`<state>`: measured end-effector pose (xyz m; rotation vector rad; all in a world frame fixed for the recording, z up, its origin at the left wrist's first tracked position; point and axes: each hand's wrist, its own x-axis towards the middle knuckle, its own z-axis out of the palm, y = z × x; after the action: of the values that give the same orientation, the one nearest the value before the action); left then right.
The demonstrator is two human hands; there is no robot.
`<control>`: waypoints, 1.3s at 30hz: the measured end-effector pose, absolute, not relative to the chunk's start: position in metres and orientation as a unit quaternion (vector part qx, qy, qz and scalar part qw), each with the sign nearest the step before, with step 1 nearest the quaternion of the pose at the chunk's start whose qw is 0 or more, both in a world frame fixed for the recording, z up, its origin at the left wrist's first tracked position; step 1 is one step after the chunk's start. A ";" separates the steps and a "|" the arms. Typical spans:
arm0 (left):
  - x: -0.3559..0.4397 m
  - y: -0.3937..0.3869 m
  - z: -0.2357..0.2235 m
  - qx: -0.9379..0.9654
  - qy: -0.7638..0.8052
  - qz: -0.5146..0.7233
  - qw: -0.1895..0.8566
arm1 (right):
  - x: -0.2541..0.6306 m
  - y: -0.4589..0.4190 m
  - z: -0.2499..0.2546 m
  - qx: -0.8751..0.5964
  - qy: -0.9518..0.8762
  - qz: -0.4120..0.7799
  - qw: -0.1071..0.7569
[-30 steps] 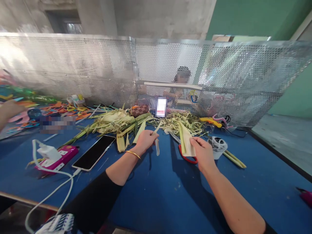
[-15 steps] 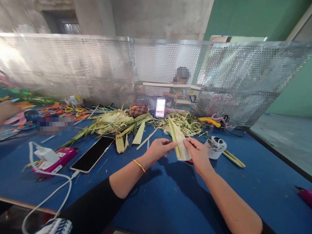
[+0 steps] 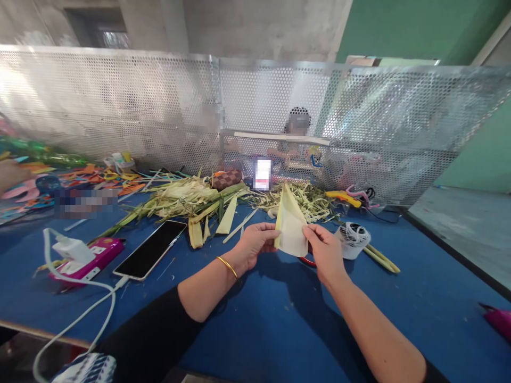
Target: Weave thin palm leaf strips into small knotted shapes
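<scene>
A pale green, tapering leaf piece that looks like corn husk (image 3: 293, 227) is held up over the table, its point away from me and its broad cut end toward me. My left hand (image 3: 257, 242) pinches its left edge between thumb and fingers. On the opposite edge, my right hand (image 3: 324, 247) has a similar pinch. Partly hidden under the husk and right hand is a red-rimmed object (image 3: 308, 261). Just right of my right hand stands a roll wrapped in white netting (image 3: 353, 239), with thin pale stalks (image 3: 381, 259) beside it.
Behind lie a heap of husks (image 3: 186, 197) and shredded strips (image 3: 315, 201) before a perforated metal screen (image 3: 159, 106). At left are a charging phone (image 3: 151, 250) and magenta power strip (image 3: 106, 250). Another person's hand (image 3: 14, 175) is far left; someone sits behind the screen.
The husk has been spread wider and turned so its pale inner face shows more. Both hands keep hold of its edges; the left has shifted slightly.
</scene>
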<state>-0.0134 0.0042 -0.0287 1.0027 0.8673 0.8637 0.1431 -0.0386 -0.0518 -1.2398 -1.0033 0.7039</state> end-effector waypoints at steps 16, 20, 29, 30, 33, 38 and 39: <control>-0.018 -0.001 -0.016 0.431 0.381 0.367 0.731 | 0.153 -0.053 -0.034 -0.511 -0.726 -0.118 0.444; -0.016 -0.008 -0.013 0.554 0.376 0.434 0.602 | 0.151 -0.059 -0.022 -0.501 -0.664 -0.138 0.538; -0.012 -0.023 -0.009 0.592 0.184 0.400 0.676 | 0.134 -0.066 -0.019 -0.564 -0.551 0.120 0.603; -0.011 -0.024 -0.009 0.592 0.184 0.400 0.675 | 0.133 -0.066 -0.019 -0.568 -0.541 0.109 0.610; -0.011 -0.026 -0.006 0.599 0.209 0.410 0.656 | 0.132 -0.068 -0.018 -0.572 -0.520 0.109 0.625; -0.016 -0.030 0.003 0.603 0.218 0.399 0.656 | 0.132 -0.067 -0.022 -0.552 -0.495 0.151 0.653; -0.017 -0.031 0.005 0.598 0.222 0.401 0.657 | 0.132 -0.066 -0.023 -0.545 -0.490 0.160 0.661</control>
<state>-0.0170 -0.0306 0.0046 1.3543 0.5030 0.9091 0.1323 -0.0659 -0.0228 -1.2336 -1.1081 0.3618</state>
